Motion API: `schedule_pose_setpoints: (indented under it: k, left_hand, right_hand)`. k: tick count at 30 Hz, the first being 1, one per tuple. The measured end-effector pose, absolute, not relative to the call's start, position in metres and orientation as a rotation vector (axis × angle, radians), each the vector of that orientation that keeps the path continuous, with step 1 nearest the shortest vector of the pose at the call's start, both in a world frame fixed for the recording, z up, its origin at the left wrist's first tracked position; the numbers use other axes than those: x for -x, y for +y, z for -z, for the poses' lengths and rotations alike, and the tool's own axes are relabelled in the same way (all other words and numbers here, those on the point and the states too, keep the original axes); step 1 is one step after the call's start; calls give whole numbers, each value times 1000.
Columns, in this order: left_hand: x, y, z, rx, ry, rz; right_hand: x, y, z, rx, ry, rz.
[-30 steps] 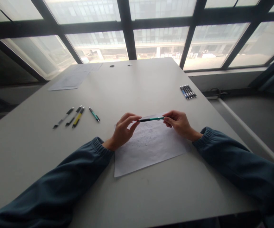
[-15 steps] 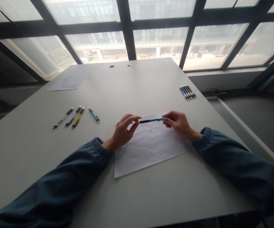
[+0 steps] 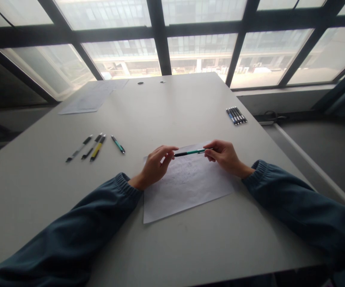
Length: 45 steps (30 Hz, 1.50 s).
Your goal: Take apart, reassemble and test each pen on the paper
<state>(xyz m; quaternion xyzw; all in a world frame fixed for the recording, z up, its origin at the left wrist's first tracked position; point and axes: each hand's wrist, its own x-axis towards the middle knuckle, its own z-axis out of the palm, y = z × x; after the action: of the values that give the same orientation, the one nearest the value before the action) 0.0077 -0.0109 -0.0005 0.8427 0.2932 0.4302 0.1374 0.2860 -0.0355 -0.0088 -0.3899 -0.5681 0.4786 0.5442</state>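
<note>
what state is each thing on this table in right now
green pen, held level by both ends above the sheet
left hand, pinching the pen's dark end
right hand, pinching its other end
sheet, flat, faintly drawn on
four pens, lying loose at the left

Four pens lie on the left of the grey table (image 3: pixel 172 103): a grey-black pen (image 3: pixel 77 150), a black pen (image 3: pixel 92 146) and a yellow pen (image 3: pixel 97 148) close together, and a teal pen (image 3: pixel 118 144) just right of them. A tight row of dark pens (image 3: pixel 237 115) sits near the far right edge. Loose paper sheets (image 3: pixel 91 97) lie at the far left, below the windows (image 3: pixel 124 57).
</note>
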Motion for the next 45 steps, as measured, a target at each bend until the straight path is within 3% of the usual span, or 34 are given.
schedule_pose_setpoints:
  k: [22,32,45]
  left_hand:
    - [-6,-11,2,-2394,917,-1117]
    - [-9,-9,-3,-2486,833,-1379]
    - [-10,-8,-2,-2497,824,-1369]
  right_hand:
    - [-284,-36,8,946,-1346,-1117]
    - [-284,-35,8,972,-1308,-1075]
    - [-284,-36,7,970,-1304,-1096]
